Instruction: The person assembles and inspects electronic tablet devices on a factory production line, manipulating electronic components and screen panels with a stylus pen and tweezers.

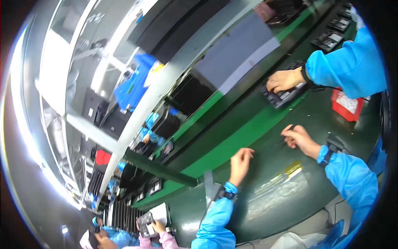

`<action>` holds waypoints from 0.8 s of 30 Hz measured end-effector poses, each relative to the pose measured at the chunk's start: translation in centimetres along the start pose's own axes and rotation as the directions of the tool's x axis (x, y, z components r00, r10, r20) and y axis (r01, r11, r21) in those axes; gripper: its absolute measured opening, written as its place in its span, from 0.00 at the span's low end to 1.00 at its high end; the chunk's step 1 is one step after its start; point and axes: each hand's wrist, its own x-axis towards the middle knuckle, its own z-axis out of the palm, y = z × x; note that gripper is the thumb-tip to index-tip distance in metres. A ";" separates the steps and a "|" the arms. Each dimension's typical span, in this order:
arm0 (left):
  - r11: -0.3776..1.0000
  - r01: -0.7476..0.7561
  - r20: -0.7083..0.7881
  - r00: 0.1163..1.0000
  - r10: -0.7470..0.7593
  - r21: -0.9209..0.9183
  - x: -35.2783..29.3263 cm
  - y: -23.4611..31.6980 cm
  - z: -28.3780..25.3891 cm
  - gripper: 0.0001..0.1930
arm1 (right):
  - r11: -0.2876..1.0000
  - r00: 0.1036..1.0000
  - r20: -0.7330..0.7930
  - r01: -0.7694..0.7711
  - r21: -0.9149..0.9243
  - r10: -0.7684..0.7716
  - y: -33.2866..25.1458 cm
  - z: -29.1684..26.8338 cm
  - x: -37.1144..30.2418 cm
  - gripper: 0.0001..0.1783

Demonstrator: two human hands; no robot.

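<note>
My left hand (pixel 239 167) is raised over the dark green bench (pixel 265 211), its fingers curled together; whatever they may hold is too small to make out. To its right, my right hand (pixel 302 140) is closed around a thin dark tool (pixel 292 128), whose slim end points down to the left; its exact kind is unclear. The two hands are apart. On the bench between and below them lies a clear, shiny strip or sleeve (pixel 275 178) with a yellow end. Both my wrists carry dark bands over blue sleeves.
A co-worker's hand (pixel 286 80) rests on a black device casing (pixel 277 98) at the far right, beside a red tray (pixel 347 106) of small pale pieces. More black casings (pixel 329 40) line the bench. A shelf post (pixel 161 168) stands left; another person holds a device (pixel 146 224) lower left.
</note>
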 end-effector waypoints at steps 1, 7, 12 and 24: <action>0.999 -0.009 -0.002 1.000 0.009 0.035 -1.7 -0.1 0.2 0.11 | 1.000 0.999 -0.045 0.029 0.005 -0.029 0.1 0.2 0.4 0.11; 0.838 -0.383 0.089 0.921 0.380 0.389 -4.8 0.4 1.6 0.04 | 0.989 0.979 -0.151 0.143 0.025 -0.138 1.2 0.0 4.8 0.11; 0.886 -0.333 0.084 0.942 0.324 0.321 -5.1 -0.3 1.2 0.05 | 0.993 0.995 -0.035 0.095 -0.072 -0.098 0.6 1.2 3.6 0.10; 0.926 -0.277 0.020 0.959 0.281 0.257 -5.4 -0.5 1.0 0.19 | 0.983 0.993 -0.002 0.117 -0.139 -0.119 0.7 1.3 3.4 0.10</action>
